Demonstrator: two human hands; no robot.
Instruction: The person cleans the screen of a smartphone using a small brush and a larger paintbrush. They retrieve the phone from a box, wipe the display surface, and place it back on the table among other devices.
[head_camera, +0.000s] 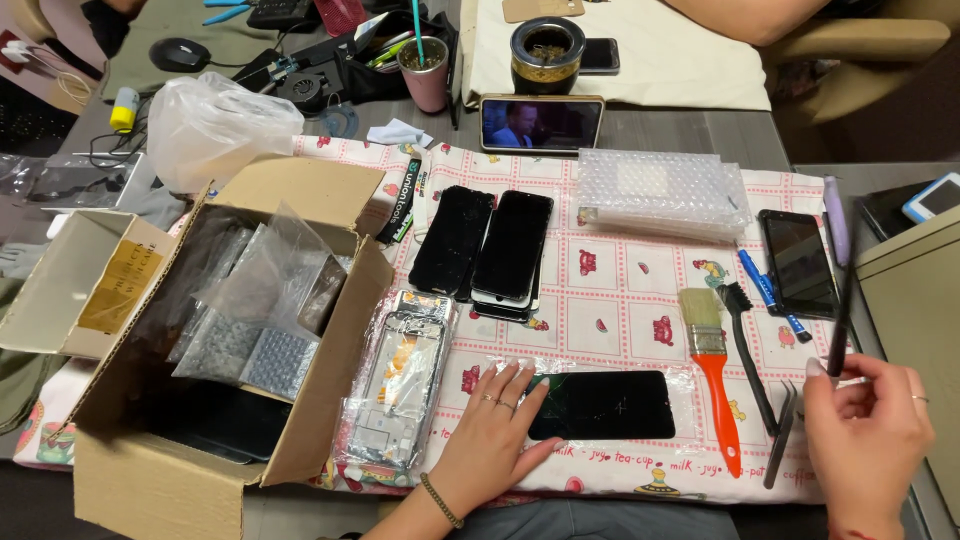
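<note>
**Screen panel pinned flat, tool lifted: work looked barely begun**

Head view. Nearest the camera, the left hand (495, 425) lay flat, fingers spread, pressing the left end of a black phone screen panel (605, 404). The panel rested on clear plastic film (680, 385) on the patterned cloth (620, 290), just right of that hand. The right hand (865, 435) was closed around a thin dark tool (840, 310), held upright and well clear of the panel.

Judged stage: early. The panel looked intact and the tool had not yet met it.

Between the hands lay an orange-handled brush (712, 370), a black brush (748, 345) and tweezers (782, 430), all untouched. Beyond the left hand, stacked dark phones (510, 245) waited; left of it, a wrapped phone frame (400, 380) and an open cardboard box (250, 400) of bagged parts. Beyond the right hand lay another phone (798, 262) and a bubble wrap (660, 192) stack.
</note>
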